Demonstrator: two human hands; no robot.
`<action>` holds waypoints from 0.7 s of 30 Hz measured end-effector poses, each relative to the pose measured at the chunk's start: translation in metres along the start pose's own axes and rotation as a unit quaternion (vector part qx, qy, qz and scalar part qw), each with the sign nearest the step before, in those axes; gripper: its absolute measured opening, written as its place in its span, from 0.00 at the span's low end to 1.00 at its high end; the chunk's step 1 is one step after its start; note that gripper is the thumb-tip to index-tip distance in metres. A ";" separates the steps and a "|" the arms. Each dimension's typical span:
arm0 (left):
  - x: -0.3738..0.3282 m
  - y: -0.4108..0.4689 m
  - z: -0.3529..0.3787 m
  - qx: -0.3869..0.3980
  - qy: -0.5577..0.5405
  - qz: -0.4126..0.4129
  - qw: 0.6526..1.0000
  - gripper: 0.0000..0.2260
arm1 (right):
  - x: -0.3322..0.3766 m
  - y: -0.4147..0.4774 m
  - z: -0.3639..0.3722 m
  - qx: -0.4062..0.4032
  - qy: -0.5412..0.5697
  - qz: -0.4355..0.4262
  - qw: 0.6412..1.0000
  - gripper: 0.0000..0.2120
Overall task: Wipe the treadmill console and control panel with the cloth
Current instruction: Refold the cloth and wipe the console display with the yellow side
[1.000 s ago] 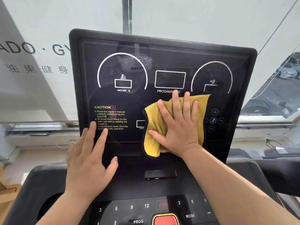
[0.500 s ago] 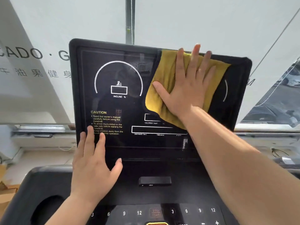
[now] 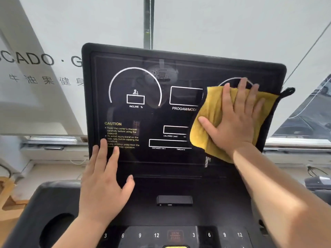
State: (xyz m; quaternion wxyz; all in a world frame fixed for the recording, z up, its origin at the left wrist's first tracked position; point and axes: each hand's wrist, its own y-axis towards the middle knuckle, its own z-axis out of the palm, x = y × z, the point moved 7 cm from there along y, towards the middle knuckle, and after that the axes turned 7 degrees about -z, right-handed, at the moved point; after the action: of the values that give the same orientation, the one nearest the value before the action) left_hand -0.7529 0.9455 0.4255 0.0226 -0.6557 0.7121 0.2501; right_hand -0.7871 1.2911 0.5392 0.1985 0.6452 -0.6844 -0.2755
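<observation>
The black treadmill console (image 3: 152,119) stands upright in front of me, with white dial outlines and yellow caution text. My right hand (image 3: 234,119) presses a yellow cloth (image 3: 209,111) flat against the console's right side, fingers straight and spread. The cloth's dark loop sticks out past the console's right edge. My left hand (image 3: 105,179) rests flat on the console's lower left corner, fingers straight, holding nothing. Below lies the control panel (image 3: 175,235) with numbered keys along the bottom of the view.
A small black slot piece (image 3: 174,200) sits on the shelf between console and panel. A round cup holder (image 3: 55,228) is at the lower left. Behind the console are a white wall with lettering (image 3: 32,59), a vertical pipe (image 3: 148,22) and a window ledge (image 3: 295,142).
My right hand slid the cloth from the console's lower middle up to the top, then down and right to the right side. My left hand stayed in place.
</observation>
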 end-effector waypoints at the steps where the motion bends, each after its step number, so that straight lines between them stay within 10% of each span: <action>1: 0.001 0.000 0.000 0.003 -0.002 0.001 1.000 0.37 | -0.004 0.016 -0.008 -0.001 0.009 0.035 0.999 0.51; 7: -0.002 0.000 -0.001 -0.006 -0.028 -0.017 0.999 0.37 | 0.037 0.057 -0.025 -0.019 0.015 0.057 0.998 0.50; 18: -0.005 -0.001 0.000 -0.028 -0.027 -0.026 0.999 0.37 | 0.055 -0.080 0.031 0.002 -0.028 -0.272 0.962 0.47; 21: -0.004 -0.001 0.000 -0.021 -0.022 -0.024 0.999 0.37 | 0.013 -0.031 0.012 -0.014 -0.034 -0.194 0.980 0.49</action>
State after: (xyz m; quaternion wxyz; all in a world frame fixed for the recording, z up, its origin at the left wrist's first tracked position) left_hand -0.7515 0.9490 0.4266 0.0308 -0.6669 0.6904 0.2787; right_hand -0.7718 1.2789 0.5092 0.1272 0.7531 -0.5485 -0.3405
